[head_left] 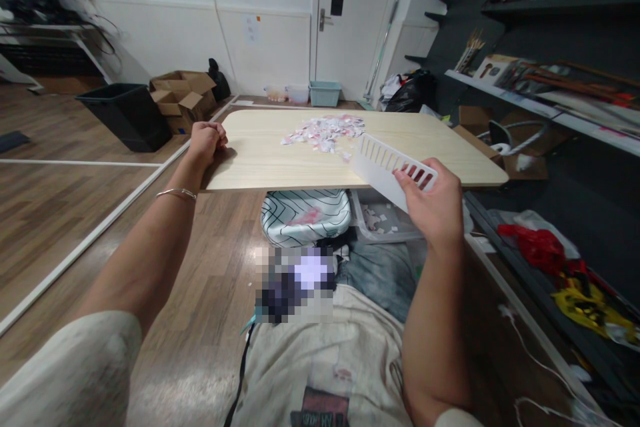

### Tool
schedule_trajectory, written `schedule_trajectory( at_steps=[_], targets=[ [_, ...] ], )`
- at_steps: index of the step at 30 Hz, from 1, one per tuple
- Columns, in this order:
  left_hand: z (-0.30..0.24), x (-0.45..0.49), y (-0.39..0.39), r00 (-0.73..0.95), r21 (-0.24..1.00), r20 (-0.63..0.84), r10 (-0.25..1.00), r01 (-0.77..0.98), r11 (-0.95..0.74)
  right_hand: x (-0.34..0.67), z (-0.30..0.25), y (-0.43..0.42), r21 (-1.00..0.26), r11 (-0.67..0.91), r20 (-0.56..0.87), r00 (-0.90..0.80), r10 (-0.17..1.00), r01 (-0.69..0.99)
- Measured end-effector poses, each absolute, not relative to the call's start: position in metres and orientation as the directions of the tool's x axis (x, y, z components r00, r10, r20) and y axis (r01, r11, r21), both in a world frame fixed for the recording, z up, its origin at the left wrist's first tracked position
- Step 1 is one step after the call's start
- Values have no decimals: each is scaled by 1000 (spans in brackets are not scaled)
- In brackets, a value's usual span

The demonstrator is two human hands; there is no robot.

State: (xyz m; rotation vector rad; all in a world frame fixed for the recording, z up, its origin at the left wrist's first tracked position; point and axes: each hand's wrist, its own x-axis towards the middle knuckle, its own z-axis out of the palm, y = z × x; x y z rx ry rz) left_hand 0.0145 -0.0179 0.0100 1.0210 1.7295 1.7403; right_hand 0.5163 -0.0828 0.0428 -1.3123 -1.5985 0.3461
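In my right hand (434, 203) is a white slotted plastic panel (383, 170), gripped at its right end with the thumb on the near face. It is tilted over the near right part of the pale wooden table (435, 143). Close beyond its left end lies a loose pile of small white and pink paper-like pieces (327, 131) on the tabletop. My left hand (207, 139) is closed in a fist at the table's left edge, away from the pile. The inside of that fist is hidden, so I cannot see whether anything is in it.
Below the table's near edge are a patterned fabric basin (306, 217) and a clear plastic bin (385, 223) with small pieces inside. A black trash bin (127, 117) and an open cardboard box (183, 97) stand left. Dark shelving (560, 10) lines the right side.
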Motion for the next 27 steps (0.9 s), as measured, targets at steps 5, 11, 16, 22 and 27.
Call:
schedule_trajectory(
  at_steps=[5,11,16,22,27],
  targets=[
    [13,17,-19,-621,985,155,768,158,-71,517,43,-83,-731,374,513,99,853,571],
    [12,14,-18,-608,979,180,773,185,-83,513,44,-85,-726,414,554,111,825,549],
    [12,14,-17,-602,981,170,780,182,-73,514,38,-80,-735,460,587,126,800,498],
    [11,13,-16,-600,978,193,776,177,-106,513,32,-76,-726,495,621,144,771,477],
    [8,7,-13,-596,978,189,780,190,-92,512,35,-76,-736,485,608,145,781,473]
  ],
)
